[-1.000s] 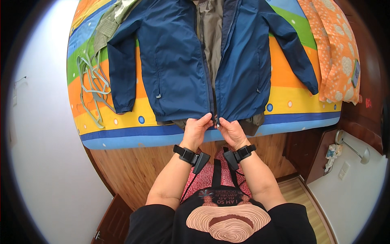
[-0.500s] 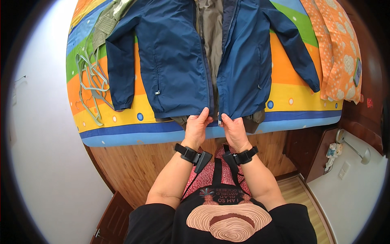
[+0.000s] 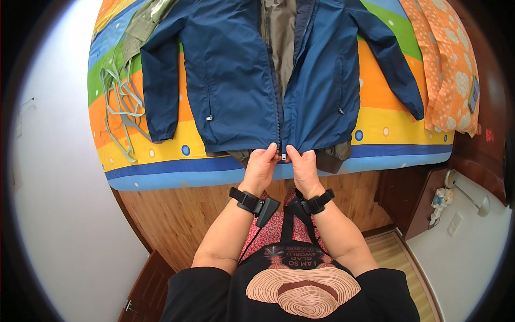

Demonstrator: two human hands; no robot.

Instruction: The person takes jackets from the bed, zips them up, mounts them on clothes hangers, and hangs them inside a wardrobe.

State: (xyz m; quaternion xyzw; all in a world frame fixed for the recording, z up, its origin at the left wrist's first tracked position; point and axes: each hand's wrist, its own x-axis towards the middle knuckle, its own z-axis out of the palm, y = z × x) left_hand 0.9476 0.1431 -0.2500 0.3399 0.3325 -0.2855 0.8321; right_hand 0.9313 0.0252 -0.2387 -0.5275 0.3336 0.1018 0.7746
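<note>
Two hands [image 3: 260, 169] [image 3: 306, 170] apparently pinch the blue jacket's hem [image 3: 230, 146].

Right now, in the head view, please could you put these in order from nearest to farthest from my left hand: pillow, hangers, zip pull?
From your left hand:
1. Zip pull, just to its right
2. Hangers, on the bed's left side
3. Pillow, on the right side

The upper edge cuts off the blue jacket [image 3: 233, 88] — its top is out of view. Whether the zipper [image 3: 278, 126] joins its 2 sides between left hand [image 3: 260, 169] and right hand [image 3: 306, 172] is too small to tell.
</note>
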